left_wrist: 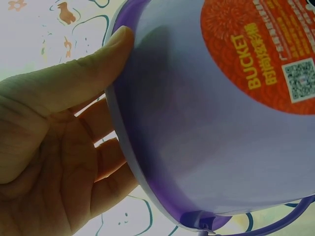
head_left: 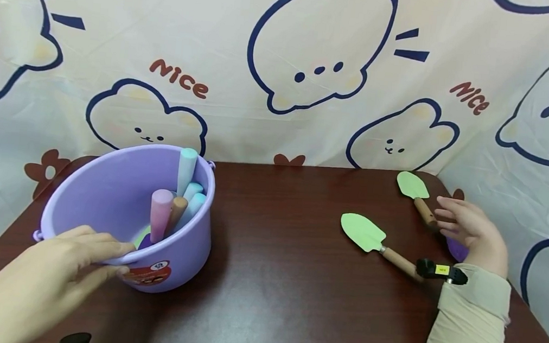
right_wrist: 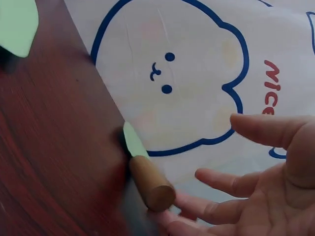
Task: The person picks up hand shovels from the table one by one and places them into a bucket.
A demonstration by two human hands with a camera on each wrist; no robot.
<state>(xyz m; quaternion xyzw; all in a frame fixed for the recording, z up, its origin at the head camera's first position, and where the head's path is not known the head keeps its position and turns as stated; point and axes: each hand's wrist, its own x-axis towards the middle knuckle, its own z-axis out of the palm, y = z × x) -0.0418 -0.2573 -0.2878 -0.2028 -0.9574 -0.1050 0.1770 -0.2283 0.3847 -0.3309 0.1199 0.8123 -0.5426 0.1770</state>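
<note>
My left hand [head_left: 77, 263] pinches the near rim of a purple bucket [head_left: 195, 241], thumb outside and fingers over the edge; the left wrist view shows the thumb on the rim beside a red label [left_wrist: 261, 54]. Inside the bucket stand several handles, among them a pink handle [head_left: 160, 210] and a light blue handle [head_left: 187, 169]. At the right, my right hand [head_left: 470, 229] has its fingers extended beside the wooden handle of a small green trowel [head_left: 413, 184]. In the right wrist view, fingertips are right at that wooden handle [right_wrist: 151, 184]. Nothing shows between thumb and fingers.
A larger green trowel [head_left: 362, 232] with a wooden handle lies on the dark brown table [head_left: 265, 279], left of my right wrist. A purple object [head_left: 456, 249] is partly hidden behind the right hand. Patterned cloth [head_left: 239, 130] rises at the table's back and sides.
</note>
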